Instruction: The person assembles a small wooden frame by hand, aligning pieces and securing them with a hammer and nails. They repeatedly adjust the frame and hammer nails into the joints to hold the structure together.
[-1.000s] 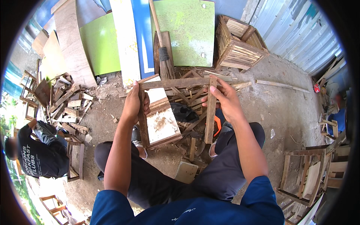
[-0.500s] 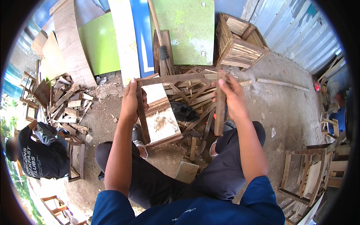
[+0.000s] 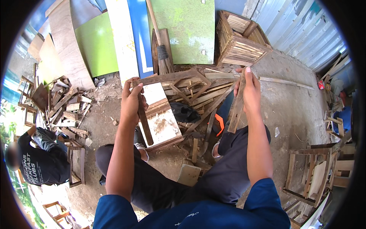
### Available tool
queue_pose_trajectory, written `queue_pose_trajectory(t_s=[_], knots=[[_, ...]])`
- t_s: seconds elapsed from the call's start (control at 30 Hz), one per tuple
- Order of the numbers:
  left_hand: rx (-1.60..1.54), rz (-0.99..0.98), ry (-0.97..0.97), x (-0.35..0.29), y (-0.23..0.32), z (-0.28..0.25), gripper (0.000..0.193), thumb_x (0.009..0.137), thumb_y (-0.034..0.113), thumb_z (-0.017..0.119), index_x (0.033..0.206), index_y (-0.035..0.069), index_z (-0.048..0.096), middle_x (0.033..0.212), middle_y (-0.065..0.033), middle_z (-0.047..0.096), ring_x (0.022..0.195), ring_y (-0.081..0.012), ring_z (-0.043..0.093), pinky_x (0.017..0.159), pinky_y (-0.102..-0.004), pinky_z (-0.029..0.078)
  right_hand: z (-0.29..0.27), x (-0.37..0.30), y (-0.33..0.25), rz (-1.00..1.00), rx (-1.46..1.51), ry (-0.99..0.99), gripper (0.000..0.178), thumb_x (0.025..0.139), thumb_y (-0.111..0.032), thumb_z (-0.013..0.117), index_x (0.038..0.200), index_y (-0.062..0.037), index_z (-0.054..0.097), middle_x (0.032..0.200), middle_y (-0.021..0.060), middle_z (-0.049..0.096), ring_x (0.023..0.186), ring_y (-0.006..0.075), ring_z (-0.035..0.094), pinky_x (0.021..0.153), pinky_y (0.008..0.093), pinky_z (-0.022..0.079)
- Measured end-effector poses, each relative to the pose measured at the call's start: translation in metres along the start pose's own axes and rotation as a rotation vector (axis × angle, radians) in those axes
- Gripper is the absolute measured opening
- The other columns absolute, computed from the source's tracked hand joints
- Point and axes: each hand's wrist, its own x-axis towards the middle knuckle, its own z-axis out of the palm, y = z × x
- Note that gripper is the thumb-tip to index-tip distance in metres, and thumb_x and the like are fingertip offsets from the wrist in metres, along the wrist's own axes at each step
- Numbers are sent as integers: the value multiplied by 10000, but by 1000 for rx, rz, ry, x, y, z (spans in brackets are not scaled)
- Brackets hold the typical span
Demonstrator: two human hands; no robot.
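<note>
My left hand (image 3: 132, 103) grips the corner of an L-shaped wooden frame piece (image 3: 167, 77). One bar of it stretches away to the right, and the other hangs down toward my knees. In my right hand (image 3: 251, 93) is a separate short wooden slat (image 3: 237, 108), tilted, its lower end toward my right knee. A gap lies between this slat and the far end of the long bar. Below the frame piece is a white board (image 3: 163, 124) with brown sawdust on it. Between my legs lies a handsaw with an orange handle (image 3: 220, 124).
Scrap wood strips (image 3: 209, 95) and a black bag (image 3: 183, 112) lie ahead of my feet. A broom (image 3: 163, 57) leans on boards beside a slatted crate (image 3: 244, 44). Another person (image 3: 45, 156) sits at left near a wood pile (image 3: 68, 108). Wooden frames (image 3: 310, 175) stand at right.
My right hand has moved the slat right and tilted it, away from the long bar's end. My left hand has shifted its grip, with fingers now over the corner.
</note>
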Motion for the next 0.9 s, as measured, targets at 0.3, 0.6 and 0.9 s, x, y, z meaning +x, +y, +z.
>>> queue_pose_trajectory(t_s=[0.3, 0.6, 0.9], knots=[[-269, -119, 133, 24, -18, 5, 603, 1070, 63, 605, 1591, 91, 302, 1199, -149, 610, 833, -248, 641, 741, -454, 579, -4, 57, 204, 129, -652, 56, 411, 1056, -381, 695, 1163, 15, 678, 875, 141, 747, 629, 248, 765, 593, 392, 587], [-493, -108, 153, 29, -36, 26, 431, 1134, 119, 521, 1537, 137, 369, 1399, -120, 568, 1088, -284, 603, 939, -519, 545, -6, -20, 388, 527, -845, -142, 429, 970, -361, 774, 1195, 3, 764, 1146, 275, 768, 1026, 413, 771, 934, 482, 596], [-402, -151, 229, 67, -37, 49, 449, 1146, 110, 474, 1575, 186, 364, 1471, -104, 588, 1203, -302, 654, 967, -549, 560, 68, 99, 428, 517, -679, 166, 582, 955, -430, 778, 1310, 23, 700, 1294, 287, 712, 1245, 453, 666, 1077, 524, 512]])
